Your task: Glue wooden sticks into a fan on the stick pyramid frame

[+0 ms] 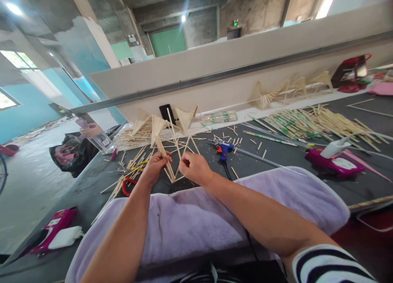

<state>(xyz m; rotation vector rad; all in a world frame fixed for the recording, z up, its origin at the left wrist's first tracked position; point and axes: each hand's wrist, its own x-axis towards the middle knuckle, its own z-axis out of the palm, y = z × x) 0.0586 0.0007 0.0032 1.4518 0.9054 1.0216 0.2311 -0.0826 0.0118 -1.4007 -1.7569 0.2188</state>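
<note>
A structure of thin wooden sticks (172, 177) stands before me, its lower corner just above the dark table. My left hand (156, 165) is closed around a fanned bundle of its sticks on the left side. Curled into a pinch, my right hand (194, 167) holds a long wooden stick (173, 131) of the structure; its fingertips are partly hidden. To the right of my right hand lies a blue glue gun (225, 150) with an orange trigger and a clear glue stick (264, 157) extending from its back. Scissors (122, 171) and a red-handled tool (127, 186) lie left of my left hand.
Finished stick structures (187, 118) and a black phone (167, 113) stand along the wall. Loose sticks (307, 121) are heaped at right. A purple device (334, 162) sits on the right, another (57, 227) at left. A lilac cloth (196, 221) covers the near edge. A bottle (101, 140) stands at left.
</note>
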